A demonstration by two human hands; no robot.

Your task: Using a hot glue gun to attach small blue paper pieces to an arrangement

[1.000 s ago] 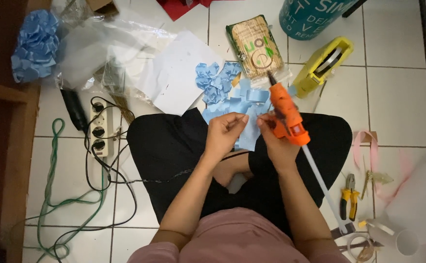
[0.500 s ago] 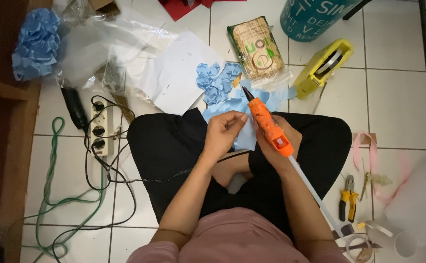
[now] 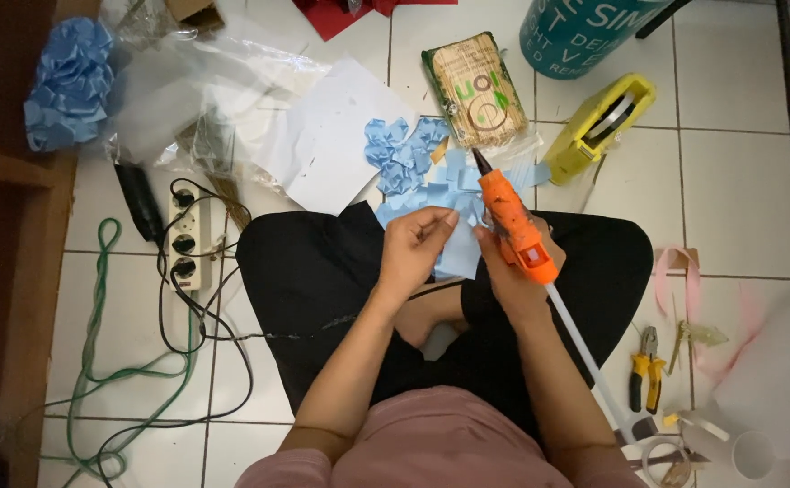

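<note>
We see an orange glue gun (image 3: 514,221) with a dark nozzle, tilted, tip pointing up-left, a white glue stick running out its back end. A light blue paper piece (image 3: 457,256) sits just beside it over the lap, creased, roughly flat, partly hidden by fingers.

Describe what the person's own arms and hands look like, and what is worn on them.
Both forearms are bare from elbow to fingertips. The left hand and right hand show no gloves; rings or a watch I cannot make out. Short dusty-pink sleeves end near the elbows, at the bottom edge of the picture.
</note>
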